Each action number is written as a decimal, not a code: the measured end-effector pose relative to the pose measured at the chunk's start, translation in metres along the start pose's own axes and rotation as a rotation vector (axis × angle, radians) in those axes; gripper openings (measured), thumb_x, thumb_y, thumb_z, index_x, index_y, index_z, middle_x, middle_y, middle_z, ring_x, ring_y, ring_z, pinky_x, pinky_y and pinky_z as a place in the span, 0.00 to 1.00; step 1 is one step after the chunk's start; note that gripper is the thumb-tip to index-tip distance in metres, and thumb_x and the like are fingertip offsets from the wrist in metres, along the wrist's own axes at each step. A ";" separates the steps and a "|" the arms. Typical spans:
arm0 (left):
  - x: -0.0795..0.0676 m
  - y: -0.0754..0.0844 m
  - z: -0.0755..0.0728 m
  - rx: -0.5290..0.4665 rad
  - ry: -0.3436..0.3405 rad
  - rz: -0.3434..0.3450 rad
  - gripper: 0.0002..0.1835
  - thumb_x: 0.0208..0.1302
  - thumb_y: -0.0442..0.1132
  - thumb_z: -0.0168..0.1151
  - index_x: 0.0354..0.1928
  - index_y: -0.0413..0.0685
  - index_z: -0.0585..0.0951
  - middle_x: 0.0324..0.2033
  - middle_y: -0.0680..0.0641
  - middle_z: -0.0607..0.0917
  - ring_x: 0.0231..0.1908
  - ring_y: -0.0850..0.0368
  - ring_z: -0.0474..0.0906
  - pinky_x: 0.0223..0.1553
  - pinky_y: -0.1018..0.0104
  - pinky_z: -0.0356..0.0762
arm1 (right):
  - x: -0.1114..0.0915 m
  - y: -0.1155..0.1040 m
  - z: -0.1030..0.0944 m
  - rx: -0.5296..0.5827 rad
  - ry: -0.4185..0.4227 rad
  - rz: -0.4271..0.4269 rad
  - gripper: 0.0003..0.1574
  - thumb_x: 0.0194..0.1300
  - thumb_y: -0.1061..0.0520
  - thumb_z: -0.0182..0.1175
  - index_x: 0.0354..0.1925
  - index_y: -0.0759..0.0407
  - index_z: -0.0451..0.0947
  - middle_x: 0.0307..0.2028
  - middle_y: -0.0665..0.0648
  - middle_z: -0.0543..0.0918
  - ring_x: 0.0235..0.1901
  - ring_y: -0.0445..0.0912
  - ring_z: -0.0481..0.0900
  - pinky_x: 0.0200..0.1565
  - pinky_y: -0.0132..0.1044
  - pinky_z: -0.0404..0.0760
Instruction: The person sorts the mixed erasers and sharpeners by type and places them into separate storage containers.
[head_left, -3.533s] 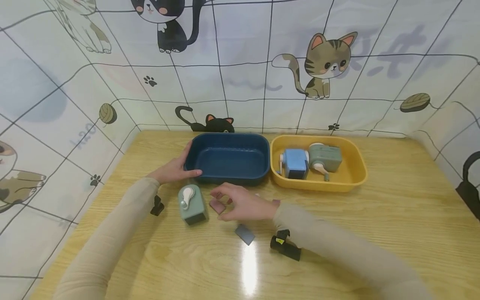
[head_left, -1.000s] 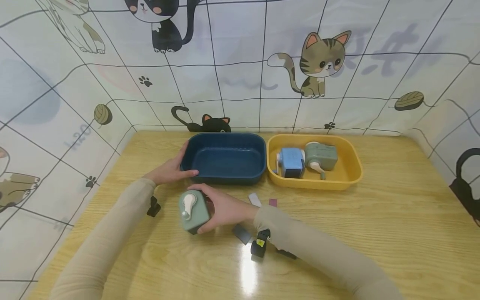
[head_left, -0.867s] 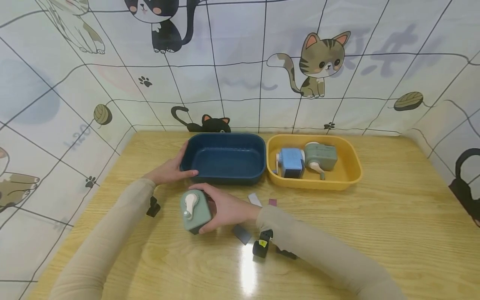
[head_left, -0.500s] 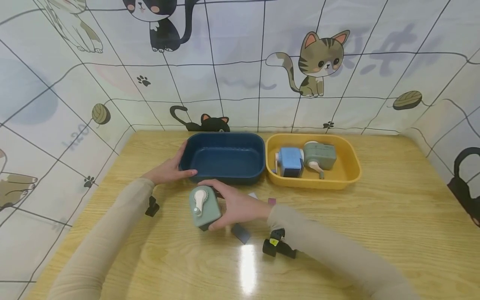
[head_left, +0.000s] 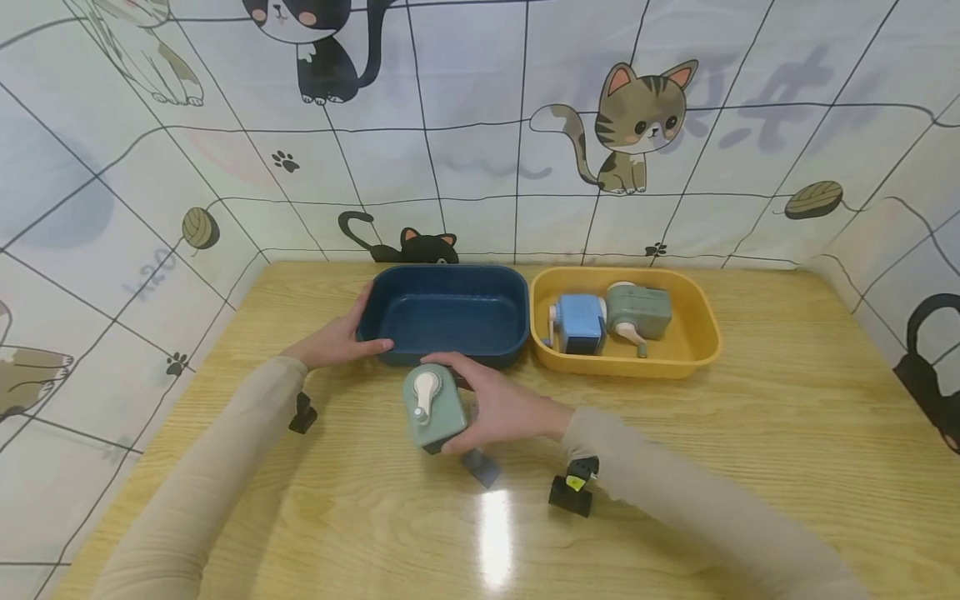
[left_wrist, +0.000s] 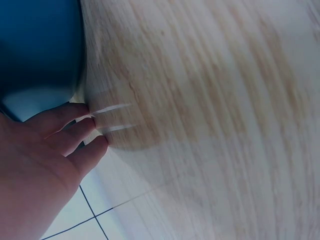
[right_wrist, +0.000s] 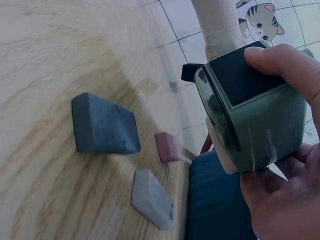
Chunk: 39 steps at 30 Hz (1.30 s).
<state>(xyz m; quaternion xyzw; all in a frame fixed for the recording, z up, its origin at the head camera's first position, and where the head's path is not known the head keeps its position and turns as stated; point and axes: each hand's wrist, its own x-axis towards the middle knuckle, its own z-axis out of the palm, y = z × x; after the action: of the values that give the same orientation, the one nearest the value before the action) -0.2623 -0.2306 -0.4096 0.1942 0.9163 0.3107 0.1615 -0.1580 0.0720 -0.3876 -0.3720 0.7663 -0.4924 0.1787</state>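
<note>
Furthest left, your left hand [head_left: 337,337] rests against the left end of the blue bin [head_left: 453,325], thumb along the front corner and the other fingers laid, relaxed and slightly spread, down the outer wall. The bin stretches away to the right of that hand. Below its front wall, to the right of and nearer you than your left hand, is the green sharpener [head_left: 435,407] with its white crank facing up; your right hand [head_left: 506,406] grips it from the right, the thumb on the dark panel and the fingers around the far side. A dark grey block [head_left: 480,468] lies on the surface [head_left: 360,517] just on the near side of your right hand, with a pink block [right_wrist: 170,147] and a light grey block [right_wrist: 151,199] also near that hand. Beyond your right hand and further right, the yellow bin [head_left: 686,354] holds a blue sharpener [head_left: 581,323] beside a second green crank sharpener [head_left: 641,310].
</note>
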 end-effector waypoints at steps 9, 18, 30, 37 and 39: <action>0.000 0.000 0.000 0.021 -0.002 -0.013 0.59 0.62 0.59 0.62 0.75 0.56 0.26 0.74 0.34 0.41 0.67 0.29 0.52 0.65 0.39 0.51 | -0.014 0.008 -0.011 0.018 0.050 0.022 0.63 0.43 0.57 0.79 0.71 0.50 0.54 0.61 0.48 0.68 0.64 0.45 0.65 0.63 0.44 0.64; -0.001 0.000 -0.001 0.025 -0.010 0.000 0.59 0.63 0.59 0.61 0.75 0.56 0.26 0.73 0.33 0.41 0.67 0.29 0.53 0.65 0.39 0.52 | -0.029 0.009 -0.026 0.004 0.108 0.068 0.62 0.44 0.55 0.79 0.71 0.49 0.55 0.60 0.50 0.69 0.62 0.47 0.67 0.62 0.48 0.65; -0.001 0.001 0.000 0.026 -0.012 0.001 0.59 0.63 0.59 0.61 0.74 0.56 0.26 0.73 0.34 0.41 0.68 0.30 0.51 0.65 0.40 0.51 | -0.043 0.010 -0.043 0.020 0.144 0.155 0.63 0.43 0.55 0.79 0.71 0.40 0.55 0.62 0.48 0.68 0.65 0.49 0.64 0.56 0.55 0.70; -0.001 0.000 0.000 0.029 -0.014 -0.016 0.59 0.62 0.60 0.61 0.74 0.57 0.25 0.73 0.33 0.41 0.67 0.29 0.52 0.65 0.39 0.51 | -0.052 0.010 -0.055 -0.002 0.183 0.189 0.63 0.43 0.56 0.79 0.71 0.38 0.55 0.61 0.49 0.69 0.64 0.50 0.65 0.62 0.54 0.64; -0.001 0.000 0.000 0.028 -0.015 -0.016 0.59 0.63 0.60 0.61 0.74 0.57 0.25 0.73 0.34 0.41 0.67 0.29 0.52 0.65 0.39 0.51 | -0.054 0.010 -0.057 -0.017 0.193 0.177 0.63 0.43 0.56 0.79 0.71 0.40 0.55 0.61 0.51 0.69 0.63 0.50 0.66 0.62 0.53 0.64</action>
<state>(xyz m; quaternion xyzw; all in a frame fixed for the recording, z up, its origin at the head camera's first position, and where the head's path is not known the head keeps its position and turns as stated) -0.2614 -0.2307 -0.4092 0.1915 0.9209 0.2950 0.1680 -0.1626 0.1506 -0.3752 -0.2553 0.8140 -0.5016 0.1437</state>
